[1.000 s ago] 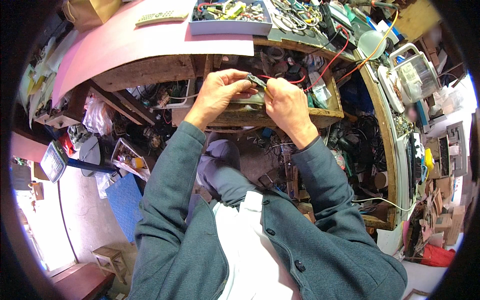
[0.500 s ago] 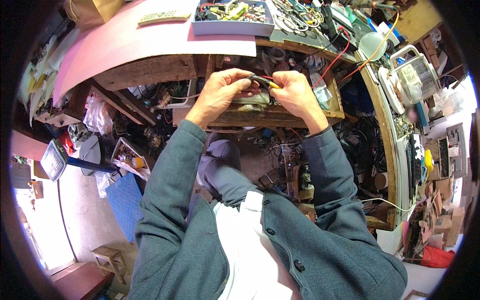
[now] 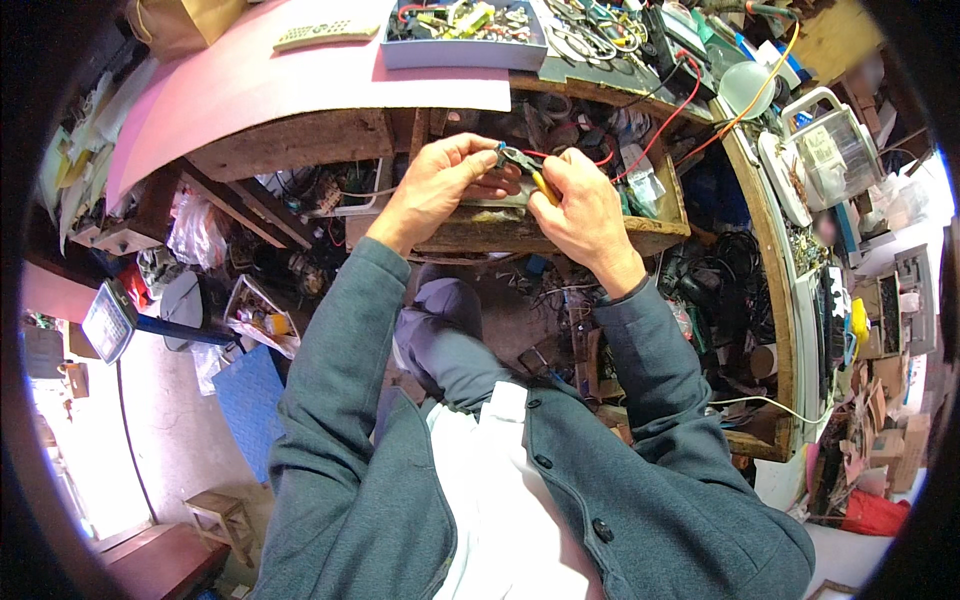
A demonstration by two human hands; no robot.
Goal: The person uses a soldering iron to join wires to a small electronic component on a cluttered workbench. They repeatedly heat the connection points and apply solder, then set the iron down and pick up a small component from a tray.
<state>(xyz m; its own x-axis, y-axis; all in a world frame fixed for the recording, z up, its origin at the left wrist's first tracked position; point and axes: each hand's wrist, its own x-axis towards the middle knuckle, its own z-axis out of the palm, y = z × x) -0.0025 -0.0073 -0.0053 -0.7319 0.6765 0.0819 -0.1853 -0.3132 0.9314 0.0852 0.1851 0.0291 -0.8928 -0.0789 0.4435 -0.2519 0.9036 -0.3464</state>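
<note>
Right hand [image 3: 585, 212] closed around yellow-handled metal pliers [image 3: 520, 160], their nose at a small bluish piece [image 3: 501, 147] the left hand [image 3: 437, 188] pinches, above an open wooden drawer [image 3: 475, 237]. Apparently gripping or nipping; the next squeeze calls for steadiness. Beyond sits an oblong blue-grey box [image 3: 465, 56].

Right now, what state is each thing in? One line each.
left hand, pinching a small part
right hand, closed around pliers
pliers, held, jaw opening unclear
drawer, open, loaded
blue-grey box, open, filled with loose bits
remote control, lying flat
wooden stool, upright
</note>
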